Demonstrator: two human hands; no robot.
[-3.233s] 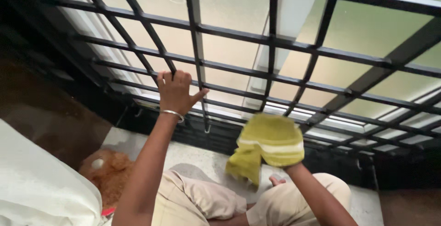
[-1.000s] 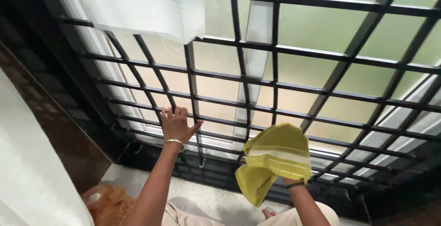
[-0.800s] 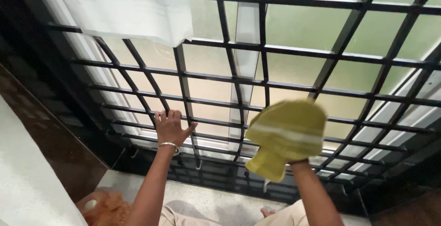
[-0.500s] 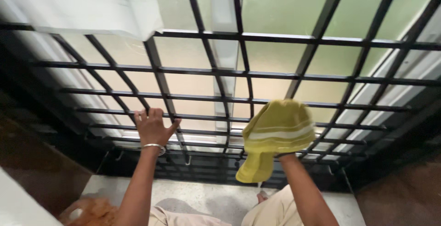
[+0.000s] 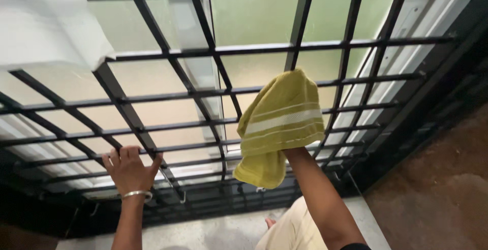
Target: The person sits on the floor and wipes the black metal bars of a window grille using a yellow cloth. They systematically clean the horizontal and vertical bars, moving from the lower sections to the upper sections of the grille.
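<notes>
A black metal window grille [image 5: 168, 49] with frosted glass behind it fills the view. My left hand [image 5: 127, 168], with a silver bangle at the wrist, grips a low horizontal bar of the grille at lower left. My right hand is hidden under a yellow-green towel with white stripes [image 5: 279, 123], which it presses against the grille bars near the middle. One corner of the towel hangs down below the hand.
A white curtain [image 5: 46, 21] hangs at the upper left. A speckled stone sill [image 5: 213, 232] lies below the grille, with my beige-trousered knee [image 5: 284, 229] on it. A brown wall [image 5: 437, 179] stands to the right.
The towel in my right hand has moved up the grille. The view has swung right and upward, so my left hand now sits lower left, still on its bar.
</notes>
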